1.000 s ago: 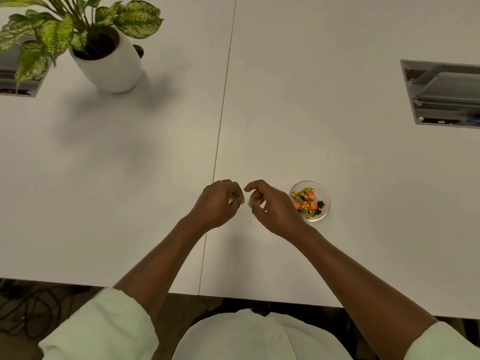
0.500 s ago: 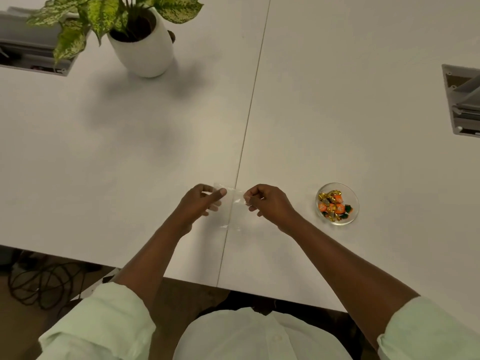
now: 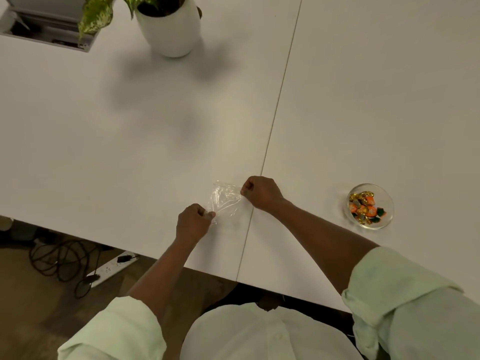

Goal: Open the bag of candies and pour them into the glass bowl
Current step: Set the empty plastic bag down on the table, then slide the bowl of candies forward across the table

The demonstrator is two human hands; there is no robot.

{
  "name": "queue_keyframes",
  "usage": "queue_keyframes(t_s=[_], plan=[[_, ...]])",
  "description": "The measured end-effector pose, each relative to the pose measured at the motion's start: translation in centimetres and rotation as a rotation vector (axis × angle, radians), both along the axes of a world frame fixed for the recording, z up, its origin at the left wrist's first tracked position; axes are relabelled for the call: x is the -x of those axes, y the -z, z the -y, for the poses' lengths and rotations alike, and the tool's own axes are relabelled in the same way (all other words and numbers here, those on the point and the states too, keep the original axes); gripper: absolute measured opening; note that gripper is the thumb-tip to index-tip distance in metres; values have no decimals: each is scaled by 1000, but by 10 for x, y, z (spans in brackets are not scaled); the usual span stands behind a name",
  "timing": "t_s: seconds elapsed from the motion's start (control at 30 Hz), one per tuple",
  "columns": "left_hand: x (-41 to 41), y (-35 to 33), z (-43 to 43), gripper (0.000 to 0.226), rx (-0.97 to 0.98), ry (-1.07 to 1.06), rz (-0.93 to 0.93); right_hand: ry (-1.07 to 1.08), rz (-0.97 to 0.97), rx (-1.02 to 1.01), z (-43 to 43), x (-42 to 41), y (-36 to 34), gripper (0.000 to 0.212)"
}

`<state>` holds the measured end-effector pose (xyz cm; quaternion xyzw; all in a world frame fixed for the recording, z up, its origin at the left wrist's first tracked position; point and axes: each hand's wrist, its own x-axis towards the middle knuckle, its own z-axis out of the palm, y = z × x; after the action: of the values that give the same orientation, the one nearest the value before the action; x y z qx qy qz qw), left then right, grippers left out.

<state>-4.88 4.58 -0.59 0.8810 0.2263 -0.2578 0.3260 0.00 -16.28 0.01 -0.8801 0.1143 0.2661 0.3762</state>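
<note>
Clear bag [image 3: 225, 200] faint between both hands, candies [image 3: 365, 208] in bowl [image 3: 387, 216]

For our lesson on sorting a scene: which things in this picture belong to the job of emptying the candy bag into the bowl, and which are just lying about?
Part of the job:
- clear plastic bag, empty, held at two corners
- left hand
- right hand
- glass bowl
- wrapped candies, in the bowl

Just lying about:
- potted plant
- table hatch
- power strip and cables on the floor

Candies [image 3: 365, 208] in bowl [image 3: 388, 203], right of bag [image 3: 225, 200].
</note>
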Motion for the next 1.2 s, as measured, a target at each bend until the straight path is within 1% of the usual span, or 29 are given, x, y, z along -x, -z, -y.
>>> queue_keyframes(t_s=[0.07, 0.17, 0.3, 0.43, 0.53, 0.8, 0.97, 1.2], plan=[[5, 3, -1, 28, -67, 49, -3, -53, 18, 48, -7, -3, 3, 7], [10, 4, -3, 26, -116, 80, -19, -91, 29, 111, -10, -3, 5, 10], [12, 4, -5, 23, -162, 103, -38, -147, 21, 148, -9, -2, 10, 26], [12, 1, -4, 25, -197, 122, -14, -165, 32, 189, -6, 2, 10, 46], [11, -3, 1, 26, -213, 129, 27, -156, 61, 225, 0, 5, 5, 53], [0, -17, 50, 27, -136, 205, 107, -84, 136, 240, 44, 10, -14, 50], [-5, -29, 120, 29, -64, 331, 173, 50, 175, 230, 105, 19, -33, 45], [-4, -42, 222, 30, -14, 528, 198, 267, 204, 240, 202, 52, -55, 43]])
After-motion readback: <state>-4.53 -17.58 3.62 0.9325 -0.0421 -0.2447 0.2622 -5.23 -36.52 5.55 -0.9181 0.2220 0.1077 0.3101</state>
